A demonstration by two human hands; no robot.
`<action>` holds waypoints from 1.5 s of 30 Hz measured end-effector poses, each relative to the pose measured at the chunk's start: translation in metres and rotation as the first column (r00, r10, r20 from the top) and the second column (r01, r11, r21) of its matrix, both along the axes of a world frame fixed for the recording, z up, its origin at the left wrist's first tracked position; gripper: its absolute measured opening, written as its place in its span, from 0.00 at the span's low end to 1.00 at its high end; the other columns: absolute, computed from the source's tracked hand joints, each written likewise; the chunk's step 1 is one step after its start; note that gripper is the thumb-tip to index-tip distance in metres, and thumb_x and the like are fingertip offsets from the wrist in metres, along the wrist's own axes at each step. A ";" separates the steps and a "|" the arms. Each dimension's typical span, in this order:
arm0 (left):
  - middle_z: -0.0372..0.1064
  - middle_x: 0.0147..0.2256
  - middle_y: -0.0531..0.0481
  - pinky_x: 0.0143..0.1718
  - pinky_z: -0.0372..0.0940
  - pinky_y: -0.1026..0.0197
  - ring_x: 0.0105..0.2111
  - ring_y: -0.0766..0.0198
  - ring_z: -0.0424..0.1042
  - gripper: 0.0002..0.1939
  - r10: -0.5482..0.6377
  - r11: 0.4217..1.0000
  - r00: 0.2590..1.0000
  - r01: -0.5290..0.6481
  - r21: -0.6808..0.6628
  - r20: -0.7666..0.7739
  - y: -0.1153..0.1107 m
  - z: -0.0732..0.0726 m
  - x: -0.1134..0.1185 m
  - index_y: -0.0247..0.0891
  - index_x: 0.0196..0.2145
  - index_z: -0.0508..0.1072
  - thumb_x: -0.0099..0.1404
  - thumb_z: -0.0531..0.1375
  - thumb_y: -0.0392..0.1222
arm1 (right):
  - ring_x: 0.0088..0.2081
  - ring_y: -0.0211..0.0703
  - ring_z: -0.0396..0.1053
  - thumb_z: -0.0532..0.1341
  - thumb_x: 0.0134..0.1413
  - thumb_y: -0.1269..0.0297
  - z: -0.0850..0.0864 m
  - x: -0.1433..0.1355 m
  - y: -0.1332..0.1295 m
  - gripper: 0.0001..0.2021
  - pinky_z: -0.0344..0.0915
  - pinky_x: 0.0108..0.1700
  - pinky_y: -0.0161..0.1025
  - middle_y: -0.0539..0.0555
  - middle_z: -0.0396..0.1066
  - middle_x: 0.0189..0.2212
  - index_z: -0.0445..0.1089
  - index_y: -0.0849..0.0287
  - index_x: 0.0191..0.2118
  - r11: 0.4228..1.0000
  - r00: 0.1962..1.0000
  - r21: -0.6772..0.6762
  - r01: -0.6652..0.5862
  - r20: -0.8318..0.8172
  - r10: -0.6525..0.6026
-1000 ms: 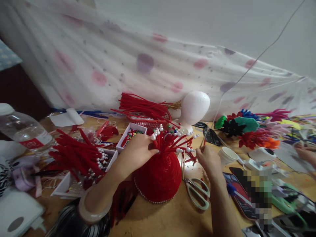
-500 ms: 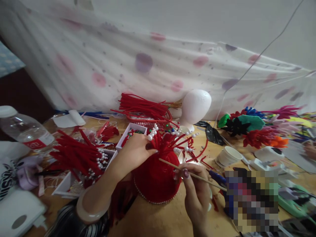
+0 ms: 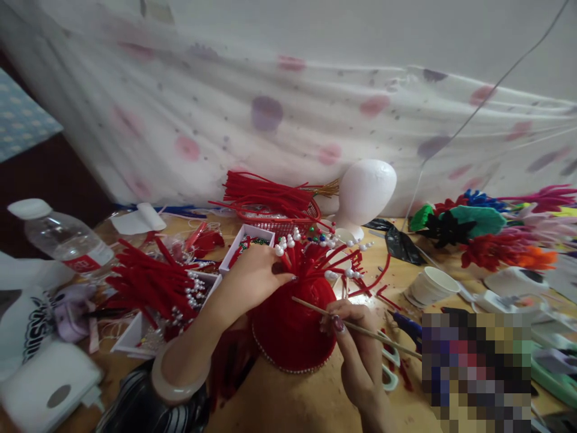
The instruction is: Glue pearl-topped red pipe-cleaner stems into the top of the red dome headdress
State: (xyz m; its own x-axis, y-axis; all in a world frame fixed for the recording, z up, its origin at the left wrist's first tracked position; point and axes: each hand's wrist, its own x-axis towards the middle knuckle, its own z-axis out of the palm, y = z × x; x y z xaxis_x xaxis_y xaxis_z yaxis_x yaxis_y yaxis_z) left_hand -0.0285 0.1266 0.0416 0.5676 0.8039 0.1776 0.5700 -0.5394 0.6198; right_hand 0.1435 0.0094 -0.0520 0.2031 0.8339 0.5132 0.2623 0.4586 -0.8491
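In front of me stands a red felt hat (image 3: 300,328) with a row of small pearls along its brim. Red pipe cleaners (image 3: 311,261) tipped with white and coloured beads rise from its top. My left hand (image 3: 256,270) is closed at their base, thumb against the crown; its other fingers are partly hidden. A thin wooden stick (image 3: 378,335) is pinched in my right hand (image 3: 358,343), its tip against or just before the front of the hat. White-handled scissors (image 3: 390,377) lie beside my right hand.
Left: a plastic bottle (image 3: 67,240), red pipe cleaners (image 3: 148,276) and a white box. Behind: a red basket (image 3: 288,225) and a white foam head (image 3: 367,189). Right: paper cups (image 3: 433,285), a blue glue gun (image 3: 406,328), bright pipe-cleaner flowers (image 3: 491,249) and a blurred-out patch.
The whole view has shifted slightly, so things sit a little further right. Both hands keep their holds, and the stick's tip stays at the hat's front. More of the scissors shows.
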 end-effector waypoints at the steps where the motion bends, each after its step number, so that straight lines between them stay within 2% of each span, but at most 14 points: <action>1: 0.80 0.41 0.44 0.50 0.66 0.52 0.43 0.53 0.77 0.07 0.008 1.000 1.000 -0.008 -0.008 -0.015 0.000 0.001 0.000 0.37 0.36 0.81 0.60 0.64 0.34 | 0.31 0.39 0.68 0.54 0.65 0.67 -0.001 0.001 -0.001 0.04 0.66 0.33 0.36 0.51 0.68 0.31 0.65 0.55 0.39 1.000 1.000 0.007 -0.004 0.024 0.003; 7: 0.80 0.41 0.45 0.48 0.67 0.53 0.42 0.54 0.77 0.07 0.013 1.000 1.000 -0.013 -0.019 -0.011 0.001 0.000 -0.001 0.38 0.37 0.81 0.60 0.64 0.34 | 0.32 0.39 0.67 0.53 0.65 0.70 -0.008 0.004 -0.004 0.05 0.66 0.33 0.36 0.51 0.67 0.32 0.64 0.54 0.40 0.998 0.990 0.064 0.015 0.139 -0.024; 14: 0.80 0.40 0.48 0.48 0.68 0.56 0.41 0.56 0.77 0.08 0.012 1.000 1.000 -0.012 -0.022 -0.005 0.002 -0.003 -0.002 0.40 0.37 0.80 0.59 0.65 0.34 | 0.29 0.38 0.68 0.53 0.64 0.70 -0.005 -0.007 -0.004 0.06 0.65 0.30 0.34 0.49 0.68 0.29 0.64 0.53 0.41 0.984 0.993 0.174 0.048 0.101 -0.066; 19: 0.81 0.37 0.50 0.45 0.69 0.57 0.38 0.56 0.78 0.05 0.001 1.000 1.000 -0.001 -0.023 -0.002 0.004 -0.006 -0.004 0.40 0.34 0.81 0.59 0.65 0.36 | 0.29 0.37 0.67 0.53 0.64 0.70 -0.002 -0.008 -0.001 0.05 0.64 0.30 0.32 0.49 0.68 0.30 0.64 0.53 0.39 0.989 0.977 0.146 0.015 0.207 -0.045; 25: 0.81 0.40 0.50 0.47 0.68 0.58 0.40 0.56 0.78 0.08 0.004 0.997 0.998 0.001 -0.076 0.062 0.002 -0.006 -0.004 0.40 0.37 0.81 0.59 0.64 0.35 | 0.27 0.36 0.65 0.52 0.65 0.69 -0.006 -0.009 0.000 0.05 0.63 0.28 0.31 0.48 0.67 0.28 0.63 0.53 0.38 0.980 0.985 0.191 0.050 0.156 -0.080; 31: 0.81 0.39 0.52 0.45 0.70 0.58 0.41 0.56 0.78 0.09 -0.003 0.993 0.994 0.016 -0.119 0.112 0.004 -0.009 -0.004 0.42 0.36 0.81 0.58 0.64 0.34 | 0.27 0.39 0.67 0.53 0.63 0.70 -0.002 -0.010 0.002 0.05 0.64 0.28 0.34 0.50 0.68 0.28 0.64 0.53 0.37 0.978 0.962 0.183 0.097 0.234 -0.140; 36: 0.81 0.39 0.54 0.45 0.71 0.57 0.41 0.56 0.77 0.10 0.006 0.988 0.988 0.018 -0.153 0.155 0.003 -0.006 -0.004 0.44 0.36 0.81 0.58 0.63 0.34 | 0.27 0.39 0.67 0.54 0.62 0.70 -0.008 -0.005 0.002 0.05 0.65 0.28 0.35 0.50 0.69 0.29 0.64 0.53 0.38 0.977 0.954 0.186 0.105 0.259 -0.152; 39: 0.81 0.40 0.54 0.47 0.70 0.57 0.44 0.55 0.76 0.10 -0.004 0.989 0.987 0.027 -0.143 0.159 0.003 -0.007 -0.004 0.44 0.37 0.81 0.57 0.64 0.34 | 0.26 0.38 0.66 0.54 0.63 0.69 -0.013 -0.003 0.002 0.04 0.63 0.27 0.34 0.49 0.68 0.27 0.64 0.53 0.38 0.976 0.955 0.180 0.120 0.248 -0.163; 45: 0.81 0.39 0.53 0.46 0.69 0.59 0.40 0.58 0.78 0.08 -0.051 0.991 0.981 0.073 -0.112 0.187 0.006 -0.012 -0.004 0.42 0.34 0.80 0.58 0.64 0.32 | 0.25 0.37 0.65 0.52 0.64 0.70 -0.012 -0.008 0.003 0.05 0.62 0.26 0.34 0.48 0.66 0.26 0.63 0.53 0.38 0.981 0.980 0.182 0.063 0.173 -0.095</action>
State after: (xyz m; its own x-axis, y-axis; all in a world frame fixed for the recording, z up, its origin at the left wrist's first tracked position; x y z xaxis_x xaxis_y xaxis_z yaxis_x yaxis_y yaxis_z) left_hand -0.0324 0.1325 0.0293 0.5835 0.7896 0.1896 0.4082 -0.4870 0.7721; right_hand 0.1353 0.0121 -0.0641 0.1556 0.7131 0.6835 0.4453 0.5670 -0.6929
